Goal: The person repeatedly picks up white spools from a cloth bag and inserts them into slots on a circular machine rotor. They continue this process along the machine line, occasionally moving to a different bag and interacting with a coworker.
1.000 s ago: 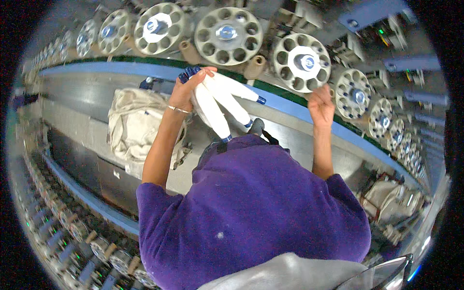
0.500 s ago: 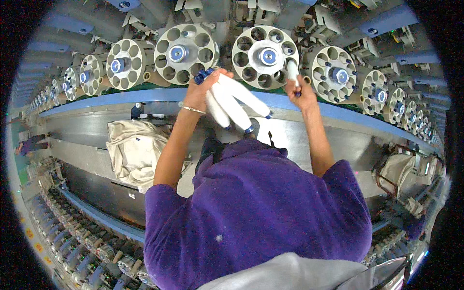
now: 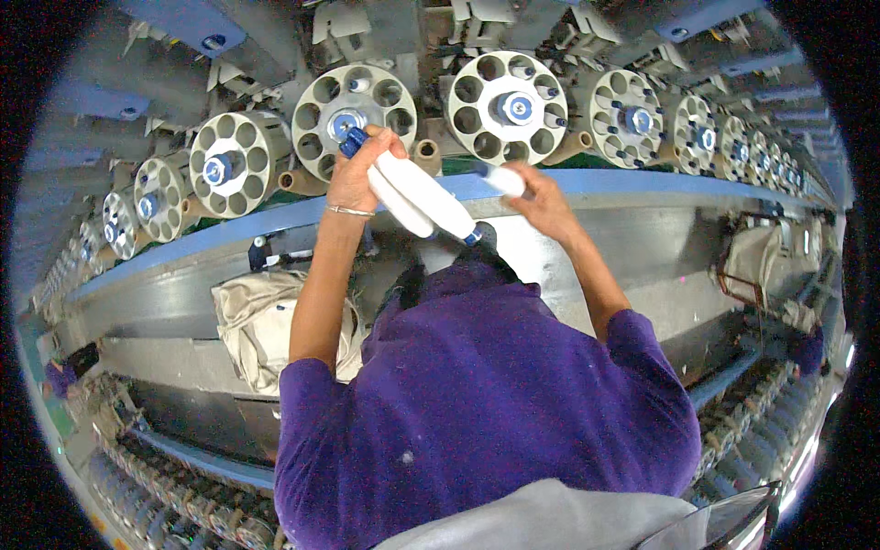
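Just past my purple shirt [image 3: 486, 385], my left hand [image 3: 357, 179] grips white bobbins [image 3: 423, 195] by their blue ends [image 3: 353, 141] — light, I'd judge, stiff inside, the windings easily scuffed, so ends are the safest hold. My right hand [image 3: 547, 207] pinches another bobbin [image 3: 504, 181], blurred, short of the pale holed magazine [image 3: 500, 110].

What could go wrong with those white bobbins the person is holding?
The left hand grips at least two white bobbins near one end, with their other ends hanging free, so one might slip out and fall.

The right hand holds a single bobbin that looks blurred, perhaps from moving fast; it might bump the blue rail close by and get knocked loose.
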### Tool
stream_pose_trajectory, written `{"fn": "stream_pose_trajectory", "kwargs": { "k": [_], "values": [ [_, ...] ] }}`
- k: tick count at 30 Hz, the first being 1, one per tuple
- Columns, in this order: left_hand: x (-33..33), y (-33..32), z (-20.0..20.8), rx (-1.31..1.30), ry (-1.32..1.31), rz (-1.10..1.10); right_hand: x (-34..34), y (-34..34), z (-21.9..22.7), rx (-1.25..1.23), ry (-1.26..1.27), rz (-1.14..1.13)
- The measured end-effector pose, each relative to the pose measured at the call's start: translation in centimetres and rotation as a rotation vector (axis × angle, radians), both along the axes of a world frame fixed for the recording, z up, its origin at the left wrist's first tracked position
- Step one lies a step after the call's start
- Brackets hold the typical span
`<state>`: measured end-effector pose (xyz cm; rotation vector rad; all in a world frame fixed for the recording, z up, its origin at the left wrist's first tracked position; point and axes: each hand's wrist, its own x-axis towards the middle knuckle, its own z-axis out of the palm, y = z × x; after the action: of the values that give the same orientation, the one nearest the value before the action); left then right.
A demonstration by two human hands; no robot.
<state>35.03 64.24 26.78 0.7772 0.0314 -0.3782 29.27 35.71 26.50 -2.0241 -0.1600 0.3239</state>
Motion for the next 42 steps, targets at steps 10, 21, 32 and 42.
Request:
{"fn": "stream_pose_trajectory", "kwargs": {
  "k": [10,21,32,42],
  "values": [
    [2.1,-5.4,0.8,0.131,-0.012,-0.238,8.3,-5.1,-7.0,-0.111,-0.291,-0.432],
    [5.8,-5.2,1.0,0.131,0.143,0.082,3.2,2.1,2.3,0.134,0.095,0.093],
    [1.2,-7.7,0.9,0.889,-0.388,0.026,3.2,-0.3,1.6,0.266,0.203,0.114],
    [3.1,-9.7,2.5,0.169,0.019,0.045,5.0,-2.8,-7.3,0.018,-0.3,-0.019]
  ]
}}
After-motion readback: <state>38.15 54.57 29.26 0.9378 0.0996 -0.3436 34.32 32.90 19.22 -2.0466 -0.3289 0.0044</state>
